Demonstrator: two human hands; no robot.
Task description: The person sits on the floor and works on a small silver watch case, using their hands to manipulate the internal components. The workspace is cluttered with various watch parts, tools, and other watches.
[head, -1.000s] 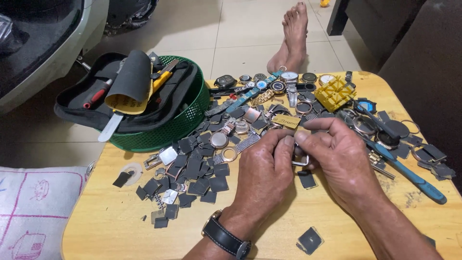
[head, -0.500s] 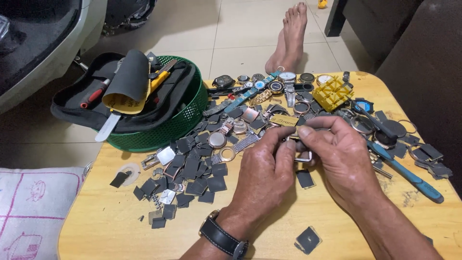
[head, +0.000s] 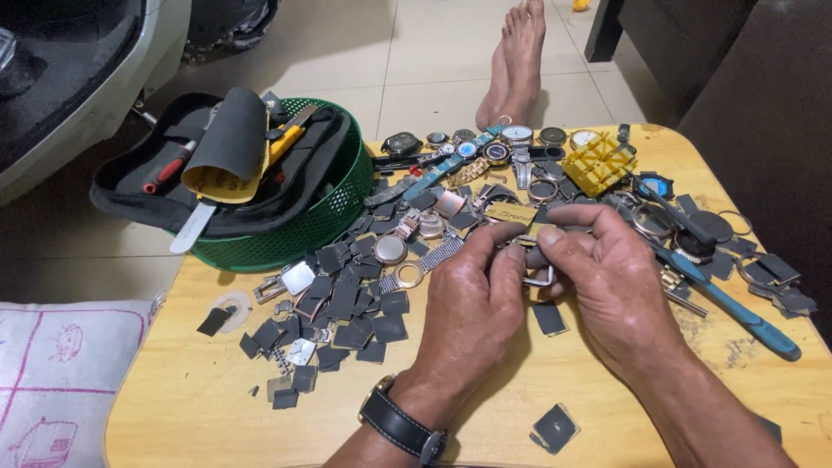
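Scattered dark watch parts (head: 347, 299) covered the wooden surface (head: 199, 407). I had my left hand (head: 472, 308) and right hand (head: 607, 277) pinching one small metal watch case (head: 537, 269) between them.

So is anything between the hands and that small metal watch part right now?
Nothing visible: the left hand and right hand both pinch the small metal watch part directly, raised above the wooden table. The loose dark squares lie off to the left.
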